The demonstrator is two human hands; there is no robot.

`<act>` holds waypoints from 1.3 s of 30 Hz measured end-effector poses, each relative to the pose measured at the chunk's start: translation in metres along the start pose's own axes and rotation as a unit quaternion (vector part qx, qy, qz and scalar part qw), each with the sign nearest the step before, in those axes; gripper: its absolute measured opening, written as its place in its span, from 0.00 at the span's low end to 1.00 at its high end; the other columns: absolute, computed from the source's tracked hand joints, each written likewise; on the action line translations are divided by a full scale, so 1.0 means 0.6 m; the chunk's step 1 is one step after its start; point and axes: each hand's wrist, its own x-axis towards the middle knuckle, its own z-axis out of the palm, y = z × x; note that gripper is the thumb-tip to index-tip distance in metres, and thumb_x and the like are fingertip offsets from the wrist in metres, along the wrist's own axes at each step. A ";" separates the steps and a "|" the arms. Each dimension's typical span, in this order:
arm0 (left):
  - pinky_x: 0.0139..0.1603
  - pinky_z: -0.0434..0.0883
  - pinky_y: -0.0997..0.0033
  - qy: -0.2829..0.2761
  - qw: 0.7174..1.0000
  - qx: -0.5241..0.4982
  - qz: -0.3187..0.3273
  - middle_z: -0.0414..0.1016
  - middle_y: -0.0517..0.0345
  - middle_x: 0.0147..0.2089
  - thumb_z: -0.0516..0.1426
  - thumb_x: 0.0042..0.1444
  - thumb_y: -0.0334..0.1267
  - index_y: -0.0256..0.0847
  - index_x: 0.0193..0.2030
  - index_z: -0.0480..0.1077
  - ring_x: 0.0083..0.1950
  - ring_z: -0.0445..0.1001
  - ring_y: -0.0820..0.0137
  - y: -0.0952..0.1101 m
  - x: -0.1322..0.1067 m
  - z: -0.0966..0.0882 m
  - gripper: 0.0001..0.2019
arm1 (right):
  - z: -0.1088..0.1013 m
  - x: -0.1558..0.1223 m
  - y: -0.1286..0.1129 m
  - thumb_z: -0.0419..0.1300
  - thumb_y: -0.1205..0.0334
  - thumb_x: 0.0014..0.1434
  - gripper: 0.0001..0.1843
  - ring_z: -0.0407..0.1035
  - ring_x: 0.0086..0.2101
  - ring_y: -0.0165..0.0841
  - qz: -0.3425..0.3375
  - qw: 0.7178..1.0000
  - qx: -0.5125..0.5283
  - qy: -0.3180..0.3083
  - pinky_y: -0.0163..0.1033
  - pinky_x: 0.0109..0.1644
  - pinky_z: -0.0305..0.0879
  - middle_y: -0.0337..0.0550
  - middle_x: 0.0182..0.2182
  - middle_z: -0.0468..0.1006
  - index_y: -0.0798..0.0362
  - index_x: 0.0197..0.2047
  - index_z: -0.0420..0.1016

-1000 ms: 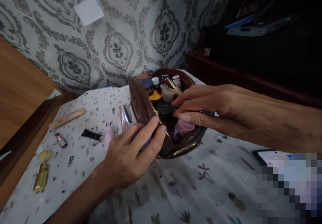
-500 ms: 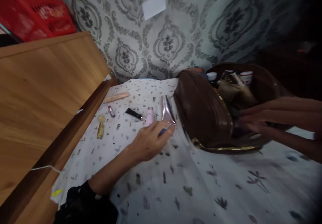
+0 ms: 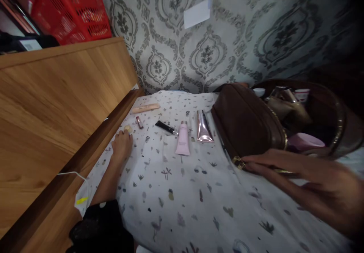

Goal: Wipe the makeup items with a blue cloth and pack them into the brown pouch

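Note:
My left hand [image 3: 121, 146] reaches far left on the patterned sheet [image 3: 184, 200]. Its fingers curl over a gold bottle, whose pale round cap [image 3: 127, 129] shows at the fingertips. My right hand [image 3: 301, 175] lies at the right, fingers stretched out, tips touching the zipper corner of the open brown pouch [image 3: 247, 124]. The pouch holds several jars and tubes, among them a pink jar [image 3: 305, 141]. Between the hands lie a pink tube [image 3: 182, 141], a rose metallic tube [image 3: 203, 129] and a black tube [image 3: 165, 126].
A beige stick [image 3: 145, 108] and a small lipstick [image 3: 139, 122] lie near the wooden board [image 3: 57, 93] along the left edge. A red basket [image 3: 74, 10] stands behind it. A white note [image 3: 196, 13] hangs on the patterned wall.
The view swung left. My left hand left the pouch and travelled left across the sheet to the gold bottle. My right hand came out of the pouch onto its zipper corner.

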 end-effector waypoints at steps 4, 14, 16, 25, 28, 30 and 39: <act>0.48 0.72 0.53 -0.038 0.999 -0.020 0.009 0.74 0.37 0.52 0.46 0.66 0.39 0.33 0.56 0.66 0.53 0.74 0.51 0.000 -0.006 0.008 0.18 | 0.060 0.013 -0.035 0.58 0.52 0.64 0.13 0.78 0.32 0.35 0.003 0.990 0.097 -0.101 0.34 0.28 0.73 0.46 0.34 0.84 0.47 0.39 0.83; 0.51 0.71 0.64 -0.095 0.972 -0.152 0.150 0.76 0.49 0.50 0.51 0.58 0.35 0.40 0.57 0.67 0.51 0.75 0.61 0.055 -0.030 -0.014 0.20 | 0.202 0.025 -0.047 0.65 0.47 0.55 0.18 0.73 0.30 0.31 0.235 0.846 0.427 -0.217 0.37 0.35 0.68 0.43 0.29 0.80 0.56 0.37 0.78; 0.46 0.72 0.70 -0.125 0.938 -0.250 0.208 0.76 0.56 0.45 0.51 0.57 0.37 0.41 0.59 0.66 0.45 0.75 0.67 0.084 -0.050 -0.025 0.22 | 0.212 0.019 -0.036 0.67 0.46 0.52 0.22 0.73 0.33 0.31 0.263 0.803 0.493 -0.206 0.37 0.37 0.68 0.45 0.34 0.80 0.56 0.41 0.78; 0.36 0.70 0.74 -0.139 0.766 -0.561 0.281 0.72 0.58 0.35 0.54 0.61 0.47 0.39 0.52 0.70 0.34 0.71 0.71 0.241 -0.136 -0.096 0.18 | 0.198 -0.001 -0.011 0.73 0.46 0.47 0.30 0.76 0.40 0.34 0.250 0.705 0.628 -0.214 0.38 0.43 0.68 0.47 0.42 0.78 0.57 0.46 0.74; 0.41 0.71 0.70 -0.054 0.796 -0.520 0.305 0.76 0.55 0.39 0.52 0.63 0.49 0.39 0.48 0.73 0.38 0.74 0.67 0.255 -0.135 -0.096 0.17 | 0.200 0.002 -0.003 0.74 0.42 0.41 0.31 0.75 0.32 0.30 0.266 0.707 0.627 -0.190 0.34 0.36 0.66 0.42 0.33 0.78 0.58 0.39 0.73; 0.41 0.71 0.70 -0.016 0.810 -0.492 0.317 0.77 0.55 0.37 0.51 0.64 0.49 0.39 0.47 0.73 0.36 0.74 0.67 0.251 -0.131 -0.090 0.17 | 0.204 0.004 0.005 0.75 0.41 0.38 0.32 0.74 0.29 0.29 0.273 0.720 0.617 -0.166 0.33 0.34 0.66 0.38 0.30 0.77 0.57 0.35 0.72; 0.25 0.64 0.76 -0.033 0.808 -0.502 0.307 0.68 0.64 0.24 0.51 0.62 0.54 0.41 0.37 0.71 0.24 0.65 0.72 0.223 -0.118 -0.059 0.18 | 0.221 0.003 0.019 0.69 0.61 0.45 0.14 0.60 0.21 0.25 0.246 0.851 0.449 -0.114 0.31 0.27 0.55 0.29 0.18 0.66 0.54 0.23 0.66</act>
